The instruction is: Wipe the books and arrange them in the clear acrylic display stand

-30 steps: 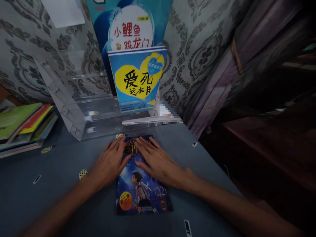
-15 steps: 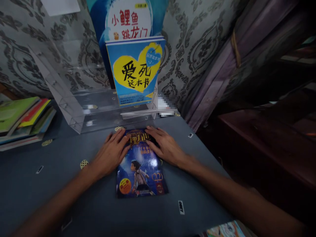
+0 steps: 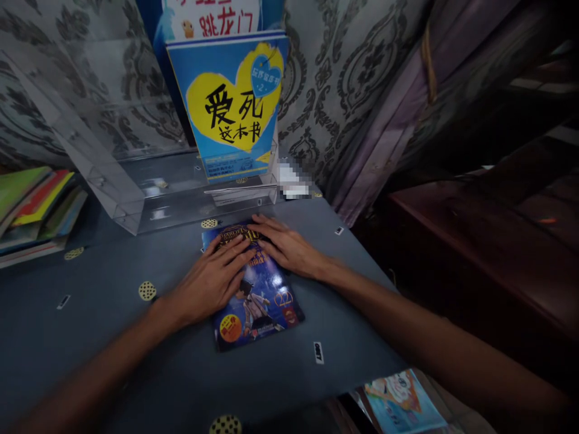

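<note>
A dark blue book with a cartoon figure and "(22)" on its cover lies flat on the grey-blue tabletop, turned slightly. My left hand rests across its upper left part with the fingers stretched out. On the upper right part lies my right hand, its fingers also extended, covering some of the title. Behind the book, a clear acrylic stand holds an upright blue book with a yellow heart. A taller blue picture book stands behind that one.
To the left, a stack of books sits on the table. A blue picture book lies low beyond the near edge at right. Patterned wallpaper and a purple curtain border the table's back; a dark red surface is at right.
The book has turned a little on the table. My left hand has slid right, further over its cover. The view has tilted downward, showing more of the low picture book.
</note>
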Motion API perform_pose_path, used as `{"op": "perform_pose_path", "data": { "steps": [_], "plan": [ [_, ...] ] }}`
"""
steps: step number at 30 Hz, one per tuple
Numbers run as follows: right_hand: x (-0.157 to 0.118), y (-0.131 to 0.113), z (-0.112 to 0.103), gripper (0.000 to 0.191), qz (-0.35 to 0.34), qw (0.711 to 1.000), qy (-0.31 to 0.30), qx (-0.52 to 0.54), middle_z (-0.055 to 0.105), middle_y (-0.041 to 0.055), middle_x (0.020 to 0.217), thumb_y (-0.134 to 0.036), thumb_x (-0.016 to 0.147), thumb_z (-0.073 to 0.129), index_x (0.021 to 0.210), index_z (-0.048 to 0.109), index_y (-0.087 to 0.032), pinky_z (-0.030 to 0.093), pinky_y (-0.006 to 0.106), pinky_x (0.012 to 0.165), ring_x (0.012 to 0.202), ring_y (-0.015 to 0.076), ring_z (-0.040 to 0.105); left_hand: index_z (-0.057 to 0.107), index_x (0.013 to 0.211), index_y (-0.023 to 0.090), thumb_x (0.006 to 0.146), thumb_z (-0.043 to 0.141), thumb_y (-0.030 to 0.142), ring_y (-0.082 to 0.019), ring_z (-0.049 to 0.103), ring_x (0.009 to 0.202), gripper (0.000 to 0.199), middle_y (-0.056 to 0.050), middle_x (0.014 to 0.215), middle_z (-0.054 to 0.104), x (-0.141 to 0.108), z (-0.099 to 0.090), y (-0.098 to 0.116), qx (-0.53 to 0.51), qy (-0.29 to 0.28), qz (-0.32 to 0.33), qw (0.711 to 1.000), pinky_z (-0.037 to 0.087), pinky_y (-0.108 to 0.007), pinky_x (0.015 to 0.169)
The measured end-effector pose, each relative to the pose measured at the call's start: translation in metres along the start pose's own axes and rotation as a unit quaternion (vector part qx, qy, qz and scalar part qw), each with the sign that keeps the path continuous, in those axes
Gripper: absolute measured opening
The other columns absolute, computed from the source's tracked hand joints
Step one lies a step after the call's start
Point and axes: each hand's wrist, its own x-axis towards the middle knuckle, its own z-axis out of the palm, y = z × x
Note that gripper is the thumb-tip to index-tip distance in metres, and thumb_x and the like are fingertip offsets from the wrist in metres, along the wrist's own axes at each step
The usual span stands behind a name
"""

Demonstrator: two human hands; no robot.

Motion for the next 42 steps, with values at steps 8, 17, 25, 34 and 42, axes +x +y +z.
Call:
{"op": "perform_pose_path", "data": {
  "steps": [8, 17, 25, 34, 42],
  "plan": [
    [-0.025, -0.011, -0.012, 0.058, 0.000, 0.999, -0.033, -0.006, 0.044, 0.0157, 0.157, -0.046, 0.100, 0.050, 0.150, 0.043, -0.017, 0.029, 0.058, 0.121, 0.150, 0.0290, 0.033, 0.051, 0.143, 0.017, 0.104, 0.034, 0.029, -0.024, 0.038, 0.148, 0.044, -0.012, 0.154, 0.049, -0.001, 0.001, 0.000, -0.018, -0.004, -0.010, 1.000, 0.027, -0.056, 0.123],
    [-0.049, -0.016, -0.024, 0.097, 0.016, 0.993, -0.112, 0.015, 0.025, 0.0122, 0.166, -0.066, 0.083, 0.068, 0.160, 0.023, -0.025, 0.014, 0.057, 0.125, 0.155, 0.0289, 0.016, 0.052, 0.141, 0.019, 0.103, 0.034, 0.028, -0.023, 0.037, 0.148, 0.043, -0.010, 0.154, 0.049, -0.001, 0.002, 0.000, -0.034, -0.005, -0.017, 0.999, 0.025, -0.056, 0.123],
    [-0.052, -0.017, -0.029, 0.119, 0.006, 0.986, -0.162, 0.034, 0.010, 0.0125, 0.170, -0.071, 0.068, 0.078, 0.161, 0.017, -0.028, 0.006, 0.059, 0.124, 0.156, 0.0320, 0.006, 0.053, 0.140, 0.016, 0.103, 0.034, 0.028, -0.024, 0.038, 0.147, 0.043, -0.012, 0.153, 0.050, -0.001, 0.001, 0.000, -0.039, 0.000, -0.014, 0.999, 0.024, -0.055, 0.123],
    [-0.052, -0.017, -0.028, 0.118, 0.012, 0.986, -0.162, 0.024, 0.015, 0.0129, 0.169, -0.066, 0.065, 0.083, 0.160, 0.022, -0.030, 0.011, 0.061, 0.123, 0.155, 0.0334, 0.013, 0.052, 0.141, 0.020, 0.103, 0.036, 0.027, -0.023, 0.039, 0.147, 0.042, -0.009, 0.153, 0.051, -0.003, 0.002, 0.002, -0.023, -0.005, -0.027, 0.999, 0.030, -0.054, 0.121],
    [-0.051, -0.015, -0.038, 0.102, 0.011, 0.986, -0.156, 0.051, 0.026, 0.0118, 0.166, -0.069, 0.074, 0.074, 0.158, 0.030, -0.032, 0.021, 0.062, 0.122, 0.153, 0.0344, 0.023, 0.044, 0.146, 0.019, 0.099, 0.045, 0.055, -0.027, 0.032, 0.150, 0.060, -0.015, 0.156, 0.046, -0.014, -0.001, 0.055, -0.053, -0.049, 0.024, 0.997, 0.023, -0.051, 0.125]
  ]
}}
